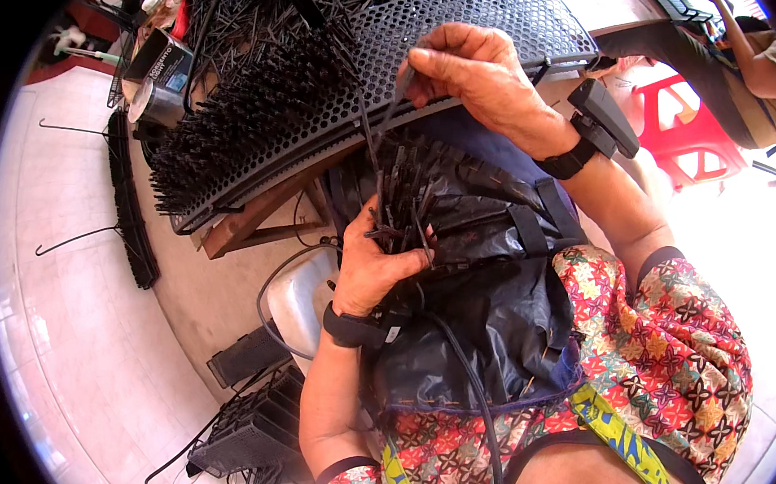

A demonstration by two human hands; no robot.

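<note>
My left hand (370,263) is wrapped around a bunch of thin black strips (400,193), held upright over my lap. Up and to the right, my right hand (476,77) is closed in a pinch on a thin dark strip (392,107), which runs down toward the bunch; whether it is joined to the bunch I cannot tell. Just beyond both hands lies a black perforated panel (502,21) with round holes. Dense black tufts (254,98) stand up from its left part, while the holes on its right part are bare.
A heap of loose black strips (252,3) lies behind the panel. A metal can (157,102) and a dark box (162,60) stand at its left. A long black brush strip (121,196) with wire hooks lies on the floor. At right are a red stool (684,128) and another person (751,74).
</note>
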